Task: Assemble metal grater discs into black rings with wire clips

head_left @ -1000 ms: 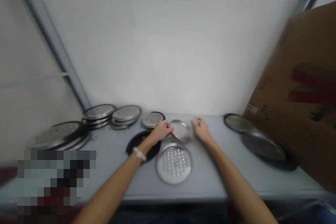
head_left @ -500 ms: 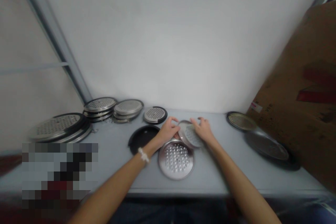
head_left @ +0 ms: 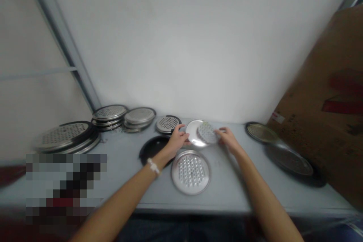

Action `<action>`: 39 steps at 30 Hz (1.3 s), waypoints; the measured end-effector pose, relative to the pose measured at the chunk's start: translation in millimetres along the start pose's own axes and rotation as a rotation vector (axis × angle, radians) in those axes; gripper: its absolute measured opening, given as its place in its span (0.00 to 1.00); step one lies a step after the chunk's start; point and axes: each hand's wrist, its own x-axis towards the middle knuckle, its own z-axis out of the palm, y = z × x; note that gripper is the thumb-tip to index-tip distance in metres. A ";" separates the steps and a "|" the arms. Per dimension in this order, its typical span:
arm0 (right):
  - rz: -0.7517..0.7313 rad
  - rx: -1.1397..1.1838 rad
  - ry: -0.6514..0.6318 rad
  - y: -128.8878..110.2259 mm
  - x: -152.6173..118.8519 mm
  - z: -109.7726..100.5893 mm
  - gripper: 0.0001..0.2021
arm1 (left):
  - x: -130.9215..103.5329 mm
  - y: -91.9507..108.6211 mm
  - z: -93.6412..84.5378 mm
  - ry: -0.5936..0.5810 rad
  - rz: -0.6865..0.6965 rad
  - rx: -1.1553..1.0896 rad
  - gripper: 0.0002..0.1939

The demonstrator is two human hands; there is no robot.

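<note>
Between my hands is a shiny round metal plate (head_left: pixel 193 135), tilted up, with a grey dotted or perforated round patch (head_left: pixel 206 132) on its right side. My left hand (head_left: pixel 177 140) is closed on the plate's left edge, thumb and fingers pinching it. At the opposite edge, the fingertips of my right hand (head_left: pixel 229 140) pinch the rim beside the patch. Just in front, flat on the table, lies a round metal disc (head_left: pixel 191 172) with rows of raised bumps or holes. Partly behind my left hand and wrist sits a black round dish (head_left: pixel 153 150).
Perforated discs with dark rims are stacked at the left (head_left: pixel 64 136) and back left (head_left: pixel 110 112), beside another stack (head_left: pixel 140 116). One disc (head_left: pixel 167 124) lies near the wall. Two more round pieces (head_left: pixel 261 131) (head_left: pixel 292 160) lie at right by a cardboard box (head_left: pixel 326 94).
The plate has been raised away from the disc in front and turned to show more of its face. My right hand has shifted right, to its outer edge; the left keeps its side.
</note>
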 end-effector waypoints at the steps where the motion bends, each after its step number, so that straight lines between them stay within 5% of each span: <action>1: 0.015 0.014 -0.014 -2.7 -2.1 0.3 0.20 | 0.1 -0.2 -0.4 0.006 0.005 -0.011 0.25; 15: -0.447 -0.218 -0.041 -12.3 -16.1 10.5 0.21 | 4.9 -10.9 -2.4 -0.100 0.046 0.086 0.24; 22: -0.490 -0.325 -0.096 -14.6 -23.0 13.1 0.20 | 7.9 -11.3 -3.5 -0.099 0.082 0.092 0.25; 39: -0.593 -0.465 -0.001 -17.8 -25.8 10.5 0.21 | 4.3 -6.8 -1.7 -0.103 0.087 0.086 0.26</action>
